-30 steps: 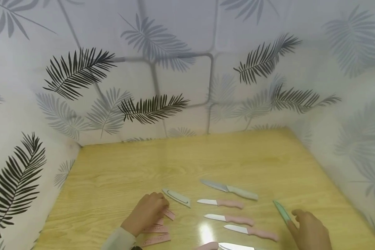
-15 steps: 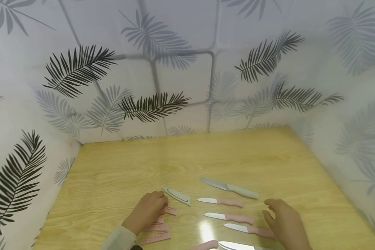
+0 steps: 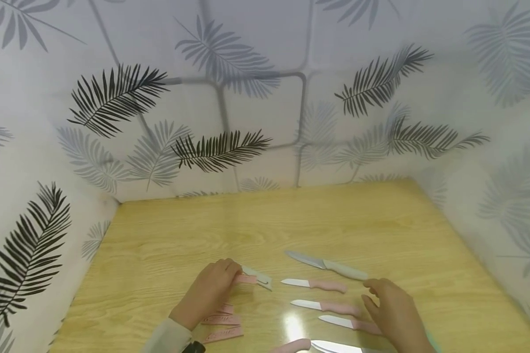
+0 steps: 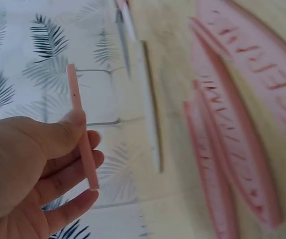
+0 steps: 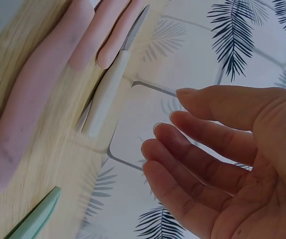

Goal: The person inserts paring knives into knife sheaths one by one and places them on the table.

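My left hand (image 3: 210, 294) pinches a pink blade cover (image 4: 85, 144) between thumb and fingers, held up off the table. Behind it in the head view lies a pale green blade cover (image 3: 265, 280). Several more pink blade covers (image 4: 237, 129), with embossed lettering, lie below that hand. My right hand (image 3: 393, 309) holds nothing, its fingers loosely bent, over the handle end of a pink-handled knife (image 3: 368, 327). Just beyond its fingertips is the pale-handled knife (image 3: 345, 270). Two further pink-handled knives (image 3: 328, 286) (image 3: 340, 308) lie to its left, white blades pointing left.
A bigger white blade (image 3: 335, 346) and a pink handle (image 3: 293, 346) show at the bottom edge of the head view. A green sheathed item (image 5: 36, 216) lies beside my right hand. Patterned sheeting (image 3: 265, 98) walls the wooden table (image 3: 265, 220) behind and at both sides.
My right hand has let go of the green item and moved left toward the knives. My left hand has lifted the pink blade cover off the table and slightly away from me.
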A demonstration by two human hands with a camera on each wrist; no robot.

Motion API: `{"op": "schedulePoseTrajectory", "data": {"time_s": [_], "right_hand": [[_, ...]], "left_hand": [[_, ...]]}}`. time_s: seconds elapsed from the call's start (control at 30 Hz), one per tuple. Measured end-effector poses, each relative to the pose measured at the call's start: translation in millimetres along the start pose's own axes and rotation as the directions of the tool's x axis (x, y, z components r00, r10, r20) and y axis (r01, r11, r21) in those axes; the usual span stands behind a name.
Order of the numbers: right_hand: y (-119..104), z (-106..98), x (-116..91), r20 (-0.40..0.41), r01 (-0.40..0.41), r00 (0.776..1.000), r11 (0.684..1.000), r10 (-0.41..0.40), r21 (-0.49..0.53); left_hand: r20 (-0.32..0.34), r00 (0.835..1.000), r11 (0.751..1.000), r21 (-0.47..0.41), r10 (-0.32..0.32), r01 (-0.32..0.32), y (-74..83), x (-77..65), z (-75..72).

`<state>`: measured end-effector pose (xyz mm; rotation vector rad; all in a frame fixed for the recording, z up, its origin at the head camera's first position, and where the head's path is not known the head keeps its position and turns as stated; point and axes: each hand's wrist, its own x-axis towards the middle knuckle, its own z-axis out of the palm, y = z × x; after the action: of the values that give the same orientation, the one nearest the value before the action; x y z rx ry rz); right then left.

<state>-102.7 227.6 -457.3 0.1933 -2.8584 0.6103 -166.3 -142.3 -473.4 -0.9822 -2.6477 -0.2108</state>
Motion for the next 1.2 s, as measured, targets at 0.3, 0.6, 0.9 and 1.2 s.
{"op": "schedulePoseTrajectory", "data": {"time_s": [0.3,0.6,0.9,1.2], "right_hand": [[-8,3,12,0.039,0.015,0.999,1.0,-0.015,0.015],[-16,12,28,0.095,0.058,0.994,0.998,-0.061,0.03],[-23,26,42,0.216,0.054,0.974,0.994,-0.073,0.092],[-24,49,55,0.236,0.199,0.951,0.979,-0.202,0.036]], "left_hand": [[-0.269,0.959,0.989,-0.091,0.09,-0.119,5.2,12.0,-17.0],[-0.322,0.944,0.966,-0.216,0.068,-0.143,10.8,13.3,-28.7],[-0.35,0.934,0.96,-0.226,0.077,-0.164,15.5,12.2,-36.8],[-0.364,0.928,0.96,-0.22,0.084,-0.173,16.9,11.4,-38.7]]}}
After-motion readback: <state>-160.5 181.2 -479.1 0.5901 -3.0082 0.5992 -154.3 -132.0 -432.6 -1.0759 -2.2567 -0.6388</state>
